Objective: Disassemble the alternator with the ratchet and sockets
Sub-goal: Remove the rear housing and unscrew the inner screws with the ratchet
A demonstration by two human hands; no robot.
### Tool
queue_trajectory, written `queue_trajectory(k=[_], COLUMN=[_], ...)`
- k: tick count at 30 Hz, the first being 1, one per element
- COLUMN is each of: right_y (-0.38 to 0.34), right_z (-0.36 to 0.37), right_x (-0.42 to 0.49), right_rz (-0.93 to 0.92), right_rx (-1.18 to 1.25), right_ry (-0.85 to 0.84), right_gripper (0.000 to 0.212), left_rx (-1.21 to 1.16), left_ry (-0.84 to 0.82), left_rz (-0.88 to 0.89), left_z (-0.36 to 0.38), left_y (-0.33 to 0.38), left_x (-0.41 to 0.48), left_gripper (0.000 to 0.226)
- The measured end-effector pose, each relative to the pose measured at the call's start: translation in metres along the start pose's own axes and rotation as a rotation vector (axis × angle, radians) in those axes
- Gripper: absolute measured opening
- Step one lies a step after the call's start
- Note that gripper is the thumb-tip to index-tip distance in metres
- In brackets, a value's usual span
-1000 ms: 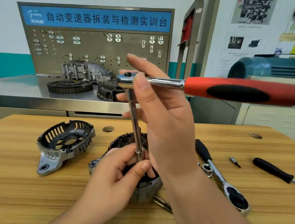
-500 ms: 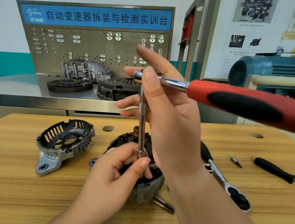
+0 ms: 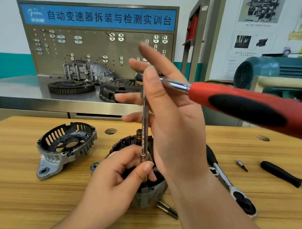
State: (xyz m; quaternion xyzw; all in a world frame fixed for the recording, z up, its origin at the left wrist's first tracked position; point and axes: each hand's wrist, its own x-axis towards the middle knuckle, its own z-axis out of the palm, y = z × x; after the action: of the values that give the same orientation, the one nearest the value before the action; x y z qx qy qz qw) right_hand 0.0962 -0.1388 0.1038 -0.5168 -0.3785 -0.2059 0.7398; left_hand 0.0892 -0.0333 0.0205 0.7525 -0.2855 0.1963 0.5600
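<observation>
The partly stripped alternator (image 3: 148, 194) stands on the wooden table (image 3: 21, 204), its copper windings and shaft tip showing. A long chrome extension bar (image 3: 144, 128) rises upright from it to the head of a red-handled ratchet (image 3: 242, 108), whose handle points right and slightly down. My right hand (image 3: 177, 126) pinches the ratchet head with the thumb in front and the other fingers spread behind. My left hand (image 3: 116, 178) pinches the bar's lower end at the alternator. The socket itself is hidden by my fingers.
A removed end cover (image 3: 58, 155) lies to the left. Right of the alternator lie a second ratchet (image 3: 230, 185), a small bit (image 3: 241, 165) and a black-handled screwdriver (image 3: 281, 173). Loose bolts (image 3: 167, 209) sit at the alternator's base. A steel bench (image 3: 26, 93) with a flywheel (image 3: 71, 87) stands behind.
The red handle has swung from level to pointing down-right, toward me. The ratchet head shifted right and the extension bar went from tilted to upright. My left hand kept its pinch.
</observation>
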Motion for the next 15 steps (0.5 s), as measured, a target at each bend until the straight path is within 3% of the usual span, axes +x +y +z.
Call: queue_trajectory(k=[5, 8, 13, 15], right_y=[0.0002, 0.0005, 0.001, 0.0003], right_z=[-0.0031, -0.0029, 0.001, 0.0012], right_x=[0.0004, 0.001, -0.0017, -0.0018], right_rz=[0.243, 0.284, -0.024, -0.078], right_rx=[0.292, 0.293, -0.063, -0.084], right_ry=[-0.075, -0.073, -0.001, 0.015], right_gripper=[0.039, 0.041, 0.035, 0.032], left_rx=[0.108, 0.146, 0.098, 0.062], left_ry=[-0.003, 0.007, 0.027, 0.02], left_rz=[0.041, 0.054, 0.003, -0.019], left_z=[-0.0003, 0.0008, 0.0015, 0.0012], left_y=[0.0024, 0.0028, 0.0016, 0.0008], left_x=[-0.001, -0.0018, -0.0007, -0.0001], left_gripper=[0.026, 0.026, 0.026, 0.025])
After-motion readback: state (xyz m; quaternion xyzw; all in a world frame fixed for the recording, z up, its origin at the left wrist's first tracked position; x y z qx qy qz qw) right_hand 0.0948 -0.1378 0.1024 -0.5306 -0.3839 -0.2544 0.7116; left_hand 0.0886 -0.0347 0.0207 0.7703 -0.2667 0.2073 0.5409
